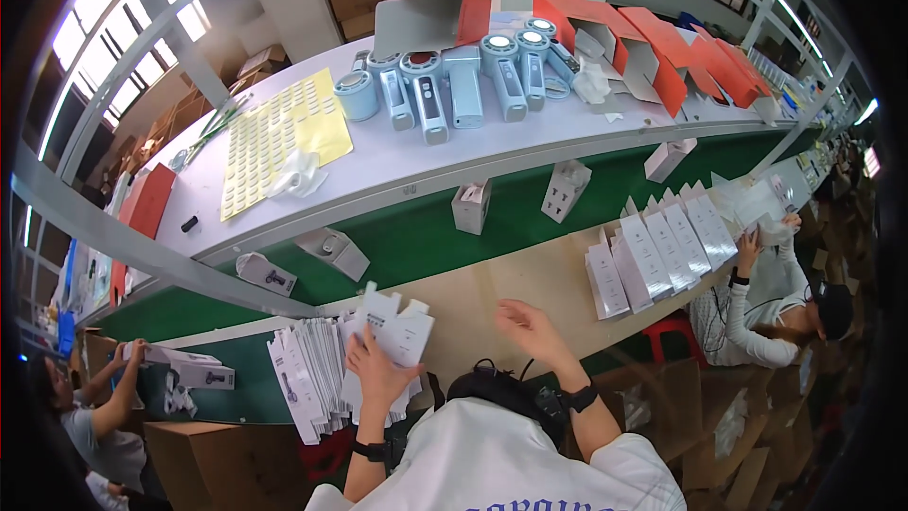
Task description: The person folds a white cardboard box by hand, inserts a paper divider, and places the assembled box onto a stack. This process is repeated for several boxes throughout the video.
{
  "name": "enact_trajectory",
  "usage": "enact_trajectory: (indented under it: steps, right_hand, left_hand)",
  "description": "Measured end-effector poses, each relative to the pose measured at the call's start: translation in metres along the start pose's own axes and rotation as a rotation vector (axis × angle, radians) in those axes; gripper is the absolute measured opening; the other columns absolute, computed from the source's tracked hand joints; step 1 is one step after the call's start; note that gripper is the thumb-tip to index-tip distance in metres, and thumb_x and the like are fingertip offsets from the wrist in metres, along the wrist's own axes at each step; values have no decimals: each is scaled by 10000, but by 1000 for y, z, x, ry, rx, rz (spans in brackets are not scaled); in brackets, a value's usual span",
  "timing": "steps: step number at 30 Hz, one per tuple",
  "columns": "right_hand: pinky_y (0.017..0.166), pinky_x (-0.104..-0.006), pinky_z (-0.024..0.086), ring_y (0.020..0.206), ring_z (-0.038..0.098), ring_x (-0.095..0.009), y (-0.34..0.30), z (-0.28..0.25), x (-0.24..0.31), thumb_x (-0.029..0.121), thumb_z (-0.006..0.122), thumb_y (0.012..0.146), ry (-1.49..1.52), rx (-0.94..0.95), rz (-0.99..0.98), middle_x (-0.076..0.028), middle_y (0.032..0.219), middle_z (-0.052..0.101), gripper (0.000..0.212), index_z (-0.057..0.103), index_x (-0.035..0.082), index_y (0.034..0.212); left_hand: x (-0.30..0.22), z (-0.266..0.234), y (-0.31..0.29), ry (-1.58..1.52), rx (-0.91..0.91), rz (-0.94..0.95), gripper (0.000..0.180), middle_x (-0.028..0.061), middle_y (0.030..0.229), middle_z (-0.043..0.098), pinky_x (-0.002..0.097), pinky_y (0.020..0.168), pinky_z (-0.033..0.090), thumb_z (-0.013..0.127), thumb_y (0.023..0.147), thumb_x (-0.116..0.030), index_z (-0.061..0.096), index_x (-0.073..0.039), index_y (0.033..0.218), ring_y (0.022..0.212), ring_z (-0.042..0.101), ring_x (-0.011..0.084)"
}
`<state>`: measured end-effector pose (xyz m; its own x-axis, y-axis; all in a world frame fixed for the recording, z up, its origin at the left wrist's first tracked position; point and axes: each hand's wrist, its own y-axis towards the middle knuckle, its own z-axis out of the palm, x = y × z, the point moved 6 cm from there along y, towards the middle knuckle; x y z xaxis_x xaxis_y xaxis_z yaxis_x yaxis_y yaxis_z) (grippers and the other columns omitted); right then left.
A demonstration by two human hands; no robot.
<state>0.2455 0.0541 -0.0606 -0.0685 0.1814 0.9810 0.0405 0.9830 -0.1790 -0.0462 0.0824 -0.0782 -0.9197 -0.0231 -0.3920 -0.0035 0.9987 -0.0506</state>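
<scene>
My left hand [376, 369] grips a flattened white carton [402, 329], its cut flaps pointing up and away from me. Beneath and to the left of that hand stands a tight row of flattened white cartons [307, 374] on the bench. Over the bare wooden part of the bench [463, 284], my right hand [530, 326] is raised with its fingers loosely stretched and nothing in them. Farther right, several upright white boxes [662, 246] with raised flaps stand close together.
A green conveyor belt [407, 218] carries spaced white boxes [471, 205] beyond the bench. On the raised white shelf [397, 156] are light-blue handheld devices [465, 85], orange boxes [653, 66] and a yellow sticker sheet [284, 132]. Co-workers [766, 303] sit at right and left.
</scene>
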Motion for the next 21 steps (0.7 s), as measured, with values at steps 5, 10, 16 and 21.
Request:
enact_trajectory:
  steps: [5, 10, 16, 21]
  right_hand:
    - [833, -275, 477, 924, 608, -135, 31, 50, 30, 140, 596, 886, 284, 212, 130, -91, 1032, 657, 392, 532, -53, 1221]
    - [835, -265, 465, 904, 606, -131, 34, 64, 19, 99, 591, 857, 287, 551, 135, -111, 1055, 654, 396, 535, -56, 1217]
    - [829, -267, 466, 890, 607, -133, 19, 71, 28, 43, 588, 799, 326, 633, 107, -127, 1035, 663, 417, 540, -62, 1200]
    - [811, -278, 479, 855, 626, -157, 9, 69, 45, 18, 614, 747, 175, 474, 151, -122, 932, 668, 373, 586, -59, 1112]
  left_hand:
    - [-49, -35, -2, -25, 51, 297, 1267, 292, 1396, 199, 539, 1067, 163, 887, 438, -333, 163, -45, 1437, 1315, 188, 459]
    - [-72, -47, -15, -67, 161, 466, 1264, 305, 1402, 186, 542, 1086, 124, 884, 455, -331, 147, -29, 1437, 1338, 154, 463]
    - [-86, -37, -12, -193, 360, 558, 1264, 319, 1397, 178, 580, 1091, 73, 875, 468, -361, 144, 7, 1431, 1329, 165, 481]
    - [-94, -32, -15, -166, 371, 609, 1268, 319, 1386, 193, 580, 1094, 77, 869, 464, -359, 138, 23, 1427, 1316, 190, 485]
